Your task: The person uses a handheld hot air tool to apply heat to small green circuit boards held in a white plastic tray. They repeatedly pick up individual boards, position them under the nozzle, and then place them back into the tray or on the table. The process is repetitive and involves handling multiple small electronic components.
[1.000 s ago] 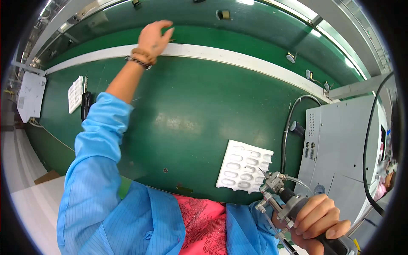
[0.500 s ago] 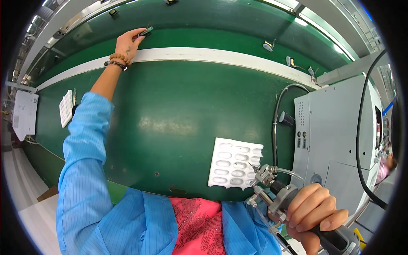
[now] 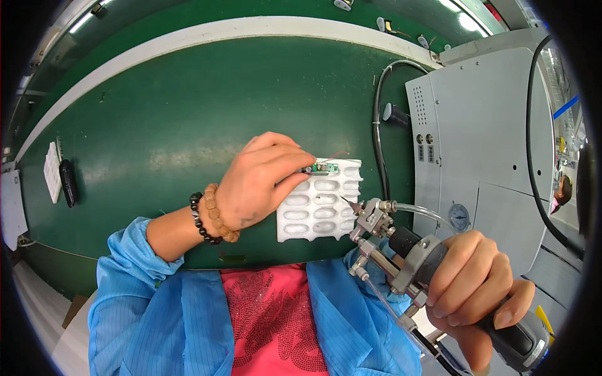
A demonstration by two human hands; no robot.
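Pinched between my left hand's thumb and fingers is a small green circuit board with parts on it and a thin reddish wire. The board sits over the far edge of a white moulded tray with rows of oval hollows; I cannot tell if it touches. My right hand is wrapped round the black handle of an electric screwdriver with metal fittings and a clear hose. Its thin tip points left over the tray's right side, apart from the board.
A large grey machine with a round gauge stands at the right, with a thick black cable beside it. Along the back runs a white rail, and small parts lie beyond it. At far left are another white tray and a black object.
My left hand has come back from beyond the rail to the tray with the circuit board. The right hand still holds the screwdriver in nearly the same place. The view has shifted.
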